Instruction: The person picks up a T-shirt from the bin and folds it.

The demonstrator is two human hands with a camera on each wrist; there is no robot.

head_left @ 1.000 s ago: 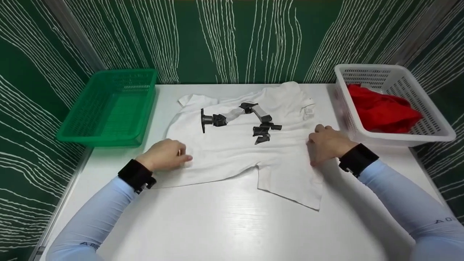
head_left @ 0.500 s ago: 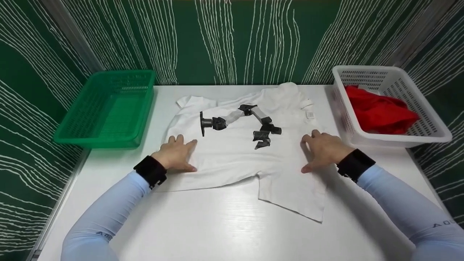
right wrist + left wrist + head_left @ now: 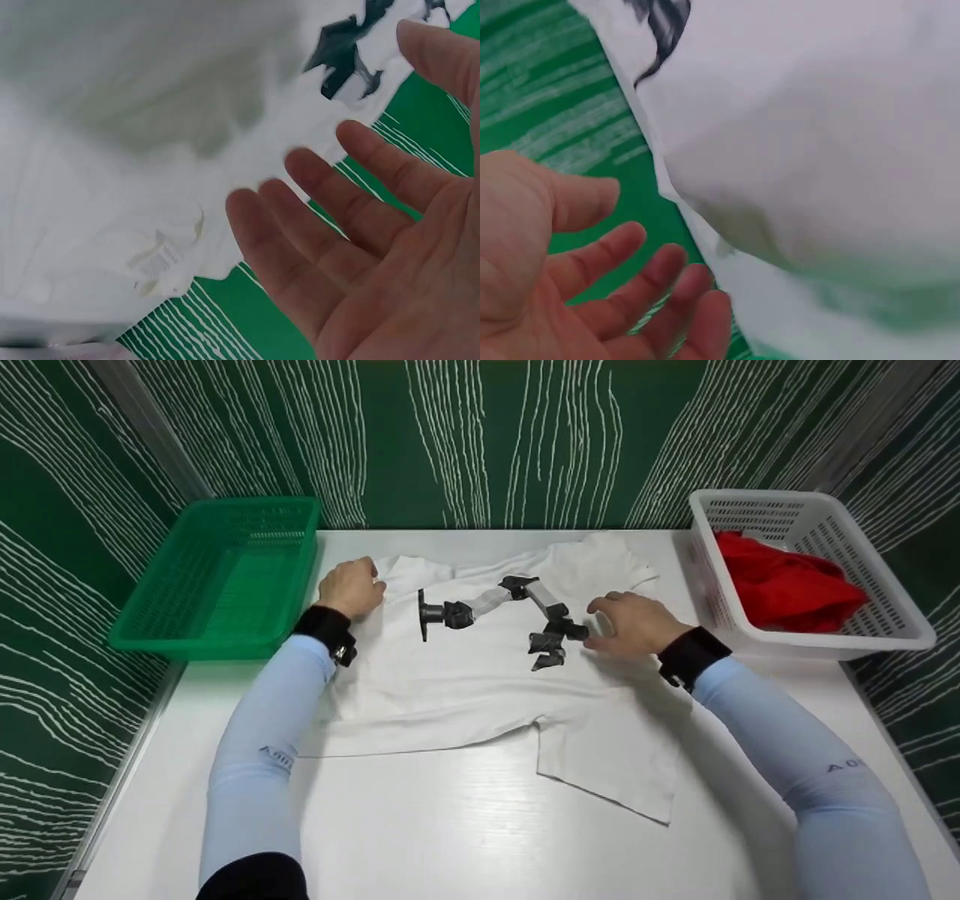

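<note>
On the table (image 3: 465,825), both hands (image 3: 351,587) (image 3: 634,622) reach to a spread white shirt (image 3: 450,682).

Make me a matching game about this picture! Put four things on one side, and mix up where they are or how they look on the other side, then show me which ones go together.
Things:
1. Green basket
2. White shirt
3. Red cloth
4. White basket

Places and looks:
A. Lying inside a basket
B. Standing on the right side of the table
C. Standing on the left side of the table
D. Spread out, with a black and grey picture on it

Right pairs: 1-C, 2-D, 3-A, 4-B
</note>
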